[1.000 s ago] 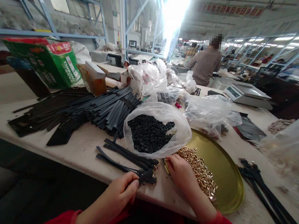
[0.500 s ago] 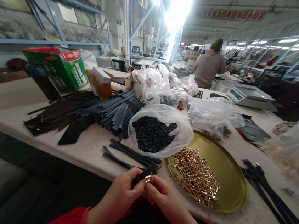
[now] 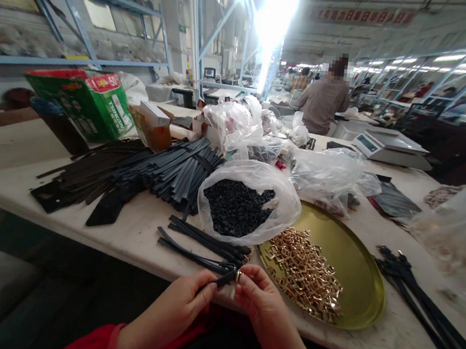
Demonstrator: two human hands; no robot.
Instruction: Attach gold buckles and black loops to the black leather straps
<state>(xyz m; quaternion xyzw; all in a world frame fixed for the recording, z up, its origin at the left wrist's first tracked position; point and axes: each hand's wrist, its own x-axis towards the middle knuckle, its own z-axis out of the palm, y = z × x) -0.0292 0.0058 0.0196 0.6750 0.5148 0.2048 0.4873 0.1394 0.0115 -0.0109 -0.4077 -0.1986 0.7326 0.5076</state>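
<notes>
My left hand (image 3: 193,298) pinches a black strap (image 3: 225,278) between thumb and fingers. At the strap's end my right hand (image 3: 259,296) grips a small gold buckle (image 3: 238,275), which touches the strap; whether it is threaded on I cannot tell. Just beyond the hands lie several loose black straps (image 3: 205,241) on the table. A white plastic bag (image 3: 289,211) of small black loops (image 3: 238,208) stands open behind them. To the right, a gold-coloured round tray (image 3: 362,266) holds a heap of gold buckles (image 3: 306,274).
Bundled black straps (image 3: 179,171) lie at the left, by a green and red carton (image 3: 94,104). Clear plastic bags (image 3: 332,176) and a weighing scale (image 3: 389,146) stand farther back. More straps with buckles (image 3: 415,299) lie at the right. A person (image 3: 324,101) is beyond the table.
My hands have drawn slightly apart. The left hand has slid back along the strap, and the strap now lies flatter, with the right hand at its end on the buckle.
</notes>
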